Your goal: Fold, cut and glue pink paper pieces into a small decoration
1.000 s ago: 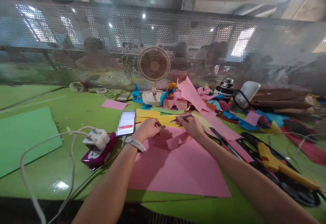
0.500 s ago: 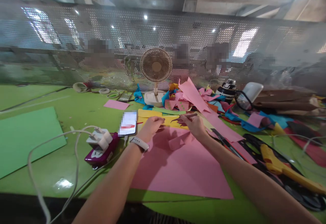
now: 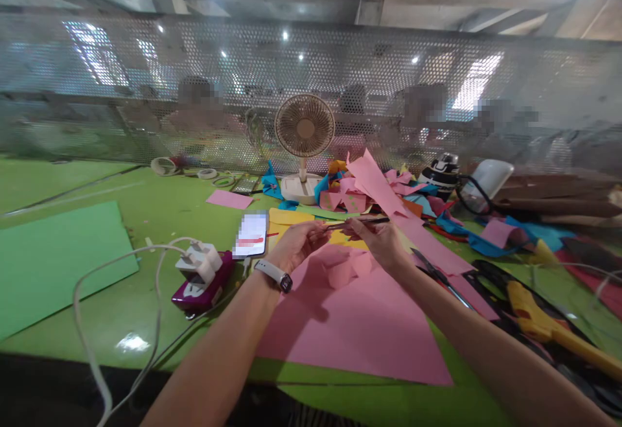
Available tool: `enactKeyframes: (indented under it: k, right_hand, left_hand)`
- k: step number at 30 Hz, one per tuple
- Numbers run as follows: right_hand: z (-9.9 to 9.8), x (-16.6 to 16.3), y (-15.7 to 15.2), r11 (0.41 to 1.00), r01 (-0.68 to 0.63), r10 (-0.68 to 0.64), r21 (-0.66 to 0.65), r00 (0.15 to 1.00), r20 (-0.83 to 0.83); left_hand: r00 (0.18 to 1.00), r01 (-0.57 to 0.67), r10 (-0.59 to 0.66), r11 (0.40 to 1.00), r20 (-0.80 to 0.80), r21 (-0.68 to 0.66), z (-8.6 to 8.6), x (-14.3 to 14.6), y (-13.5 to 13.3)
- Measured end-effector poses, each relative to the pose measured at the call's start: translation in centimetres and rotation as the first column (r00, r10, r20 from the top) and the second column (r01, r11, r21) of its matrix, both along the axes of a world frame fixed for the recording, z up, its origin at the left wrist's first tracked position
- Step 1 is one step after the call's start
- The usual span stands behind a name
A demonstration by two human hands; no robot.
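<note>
Slim dark tweezers [image 3: 380, 220] are pinched in my right hand [image 3: 381, 240], their tip pointing left. My left hand [image 3: 297, 244], with a pale-strapped watch [image 3: 273, 274] on its wrist, has its fingers closed together right at that tip. Whatever those fingers hold is too small to make out. Below both hands lies a large pink paper sheet [image 3: 359, 330], with a small folded pink paper piece [image 3: 343, 268] standing on it. Yellow paper [image 3: 291, 217] lies just behind the hands.
A phone [image 3: 251, 234] and a purple power strip [image 3: 201, 294] with white cables are on the left, near green card [image 3: 58, 265]. A fan [image 3: 305, 129] stands behind, beside paper scraps [image 3: 374, 177]. Scissors [image 3: 440, 275] and a yellow glue gun [image 3: 534, 317] lie right.
My left hand has turned and moved closer to the tweezers' tip, so its fingers now meet it. The tweezers have swung flatter. The whole view has shifted slightly.
</note>
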State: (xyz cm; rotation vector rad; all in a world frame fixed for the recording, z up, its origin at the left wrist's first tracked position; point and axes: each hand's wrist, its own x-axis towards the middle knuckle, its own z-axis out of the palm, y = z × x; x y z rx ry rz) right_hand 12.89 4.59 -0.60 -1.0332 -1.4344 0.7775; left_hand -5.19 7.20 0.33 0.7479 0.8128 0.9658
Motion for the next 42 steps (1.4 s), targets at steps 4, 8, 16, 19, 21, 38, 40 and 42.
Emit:
enactKeyframes:
  k: [4,8,16,19,21,38,40,42]
  right_hand:
    - [0.6,-0.1,-0.4,0.998,-0.026,0.017,-0.062,0.990,-0.139]
    - [1.1,-0.2,-0.6,0.995,-0.028,0.005,-0.094,0.972,-0.236]
    - [0.5,0.3,0.1,0.980,-0.052,-0.030,-0.193,0.916,-0.400]
    - [0.3,0.5,0.4,0.978,-0.058,-0.036,-0.202,0.900,-0.434]
    - [0.3,0.6,0.4,0.979,-0.057,-0.038,-0.194,0.891,-0.452]
    - [1.0,1.0,0.3,0.984,-0.062,-0.023,-0.166,0.885,-0.465]
    - [0.8,1.0,0.5,0.983,-0.073,-0.014,-0.167,0.883,-0.469]
    - [0.7,1.1,0.6,0.982,-0.089,-0.001,-0.164,0.878,-0.479]
  left_hand:
    - [1.000,-0.014,0.014,0.999,0.009,0.037,0.1,0.1,-0.2]
    - [0.999,-0.048,0.047,0.995,0.012,0.084,0.2,0.2,-0.4]
    - [0.992,-0.116,0.125,0.957,-0.016,0.267,0.7,0.7,-1.1]
    - [0.993,-0.086,0.107,0.934,-0.041,0.348,0.6,0.7,-1.2]
    - [0.994,-0.056,0.091,0.910,-0.065,0.410,0.3,0.7,-1.1]
    - [0.993,0.067,0.016,0.753,-0.120,0.655,-0.8,0.4,-0.7]
    - [0.993,0.073,0.006,0.757,-0.119,0.649,-0.8,0.4,-0.8]
    - [0.994,0.077,-0.005,0.761,-0.113,0.644,-0.8,0.4,-0.7]
